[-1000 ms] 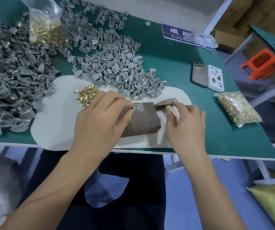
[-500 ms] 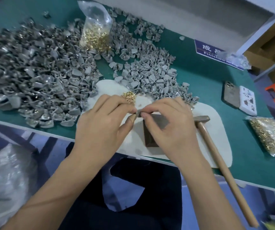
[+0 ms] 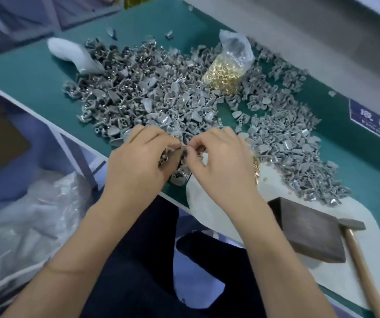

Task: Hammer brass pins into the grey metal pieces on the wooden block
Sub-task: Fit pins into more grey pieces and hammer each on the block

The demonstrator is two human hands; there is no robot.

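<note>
Grey metal pieces (image 3: 184,104) cover the green bench (image 3: 35,72). Left hand (image 3: 138,164) and right hand (image 3: 221,164) together pinch one small piece (image 3: 182,152) above the heap's near edge. Wooden block (image 3: 310,230) and hammer (image 3: 356,255) lie untouched, right.

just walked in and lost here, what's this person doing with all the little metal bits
A person is working at a green table heaped with small grey metal pieces. Both hands, left hand and right hand, meet over the pile's near edge, pinching one grey piece between the fingertips. The dark wooden block and wooden-handled hammer lie untouched to the right. A clear bag of brass pins stands in the pile.
</note>
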